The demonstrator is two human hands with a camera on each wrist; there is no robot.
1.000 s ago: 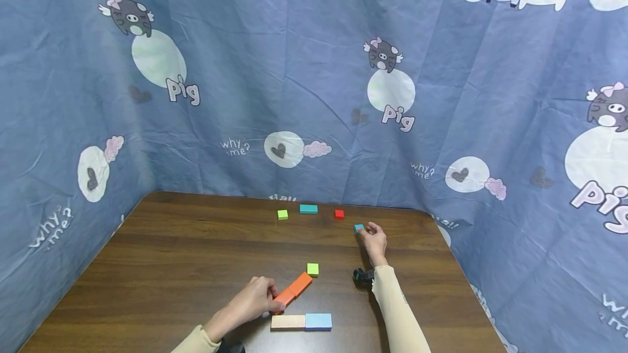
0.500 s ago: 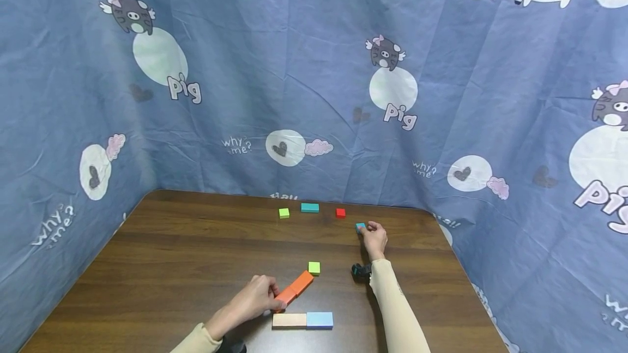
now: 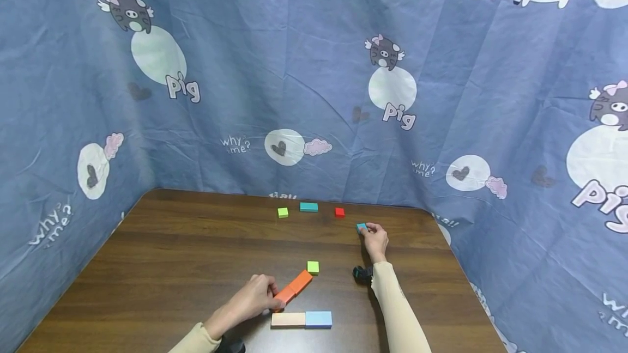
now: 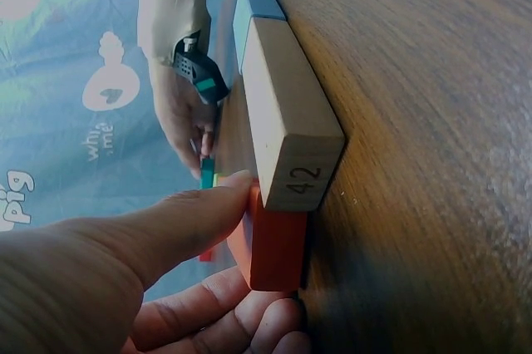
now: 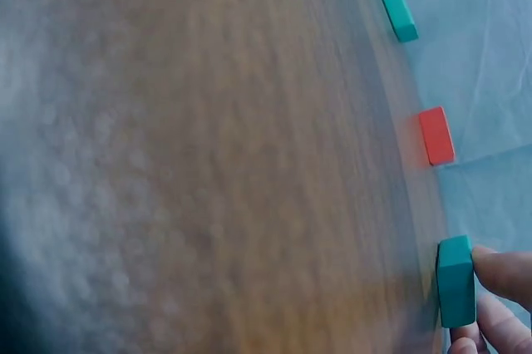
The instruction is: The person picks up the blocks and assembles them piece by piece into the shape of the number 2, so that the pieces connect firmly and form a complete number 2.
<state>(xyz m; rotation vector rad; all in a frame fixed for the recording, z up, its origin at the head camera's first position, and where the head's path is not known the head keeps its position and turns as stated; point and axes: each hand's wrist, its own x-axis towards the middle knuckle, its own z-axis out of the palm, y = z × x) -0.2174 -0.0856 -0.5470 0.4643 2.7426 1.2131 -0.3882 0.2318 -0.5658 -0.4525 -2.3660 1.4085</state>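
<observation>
Left hand pinches the near orange block, seemingly steadying it against the far orange block at one o'clock! Right hand grips the small blue block, fingers only, presumably for control; red block, ten o'clock.

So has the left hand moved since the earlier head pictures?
No: in the head view, the left hand shows no visible shift in any direction against the tan block beside it.
</observation>
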